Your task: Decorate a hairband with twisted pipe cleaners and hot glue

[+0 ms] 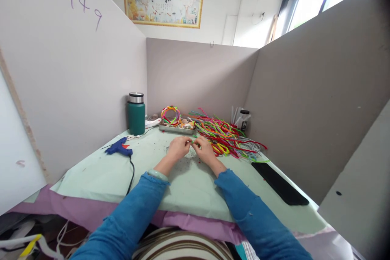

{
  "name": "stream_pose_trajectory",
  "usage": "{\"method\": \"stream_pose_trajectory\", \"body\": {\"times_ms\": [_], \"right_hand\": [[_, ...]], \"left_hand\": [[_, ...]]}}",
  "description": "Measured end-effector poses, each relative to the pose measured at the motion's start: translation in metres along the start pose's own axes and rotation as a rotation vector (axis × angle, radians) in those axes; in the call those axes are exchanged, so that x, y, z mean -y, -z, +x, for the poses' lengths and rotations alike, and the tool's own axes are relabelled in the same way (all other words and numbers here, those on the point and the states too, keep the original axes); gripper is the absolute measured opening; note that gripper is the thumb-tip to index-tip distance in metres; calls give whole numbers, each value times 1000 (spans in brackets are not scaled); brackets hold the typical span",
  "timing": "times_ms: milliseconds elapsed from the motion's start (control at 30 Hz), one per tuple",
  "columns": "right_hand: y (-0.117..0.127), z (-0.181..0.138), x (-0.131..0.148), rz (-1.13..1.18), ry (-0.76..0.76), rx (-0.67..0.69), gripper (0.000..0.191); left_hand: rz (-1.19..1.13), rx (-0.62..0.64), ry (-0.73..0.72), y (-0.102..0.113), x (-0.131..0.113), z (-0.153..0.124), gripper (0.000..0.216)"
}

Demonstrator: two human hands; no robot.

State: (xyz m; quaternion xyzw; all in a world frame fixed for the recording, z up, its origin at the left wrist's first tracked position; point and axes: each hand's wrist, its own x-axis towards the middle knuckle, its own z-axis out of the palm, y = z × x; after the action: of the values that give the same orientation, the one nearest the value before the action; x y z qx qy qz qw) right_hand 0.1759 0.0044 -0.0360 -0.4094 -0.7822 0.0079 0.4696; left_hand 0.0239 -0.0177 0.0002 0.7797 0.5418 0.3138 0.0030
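Observation:
My left hand (180, 146) and my right hand (204, 148) meet over the middle of the table, fingertips pinched close together. Between them is a small piece of green fuzzy stem (192, 142), apparently pipe cleaner; most of it is hidden by the fingers. Just beyond my right hand lies a heap of colourful pipe cleaners (219, 130) in red, green, orange, pink and grey. Behind my left hand stands a shallow metal tray (176, 130) of small bits, with a ring of coiled coloured stems (170, 114) on it.
A blue glue gun (119, 147) lies at the left, its black cord running to the front edge. Behind it stands a green bottle (136, 115). A black flat slab (280, 183) lies at right. A black-capped jar (243, 120) stands back right. Grey partitions (201, 73) enclose the table.

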Motion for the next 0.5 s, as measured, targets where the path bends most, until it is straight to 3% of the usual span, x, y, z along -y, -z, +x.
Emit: {"method": "stream_pose_trajectory", "body": {"times_ms": [500], "right_hand": [[-1, 0, -3, -35, 8, 15, 12]], "left_hand": [[15, -33, -72, -5, 5, 2, 27]]}}
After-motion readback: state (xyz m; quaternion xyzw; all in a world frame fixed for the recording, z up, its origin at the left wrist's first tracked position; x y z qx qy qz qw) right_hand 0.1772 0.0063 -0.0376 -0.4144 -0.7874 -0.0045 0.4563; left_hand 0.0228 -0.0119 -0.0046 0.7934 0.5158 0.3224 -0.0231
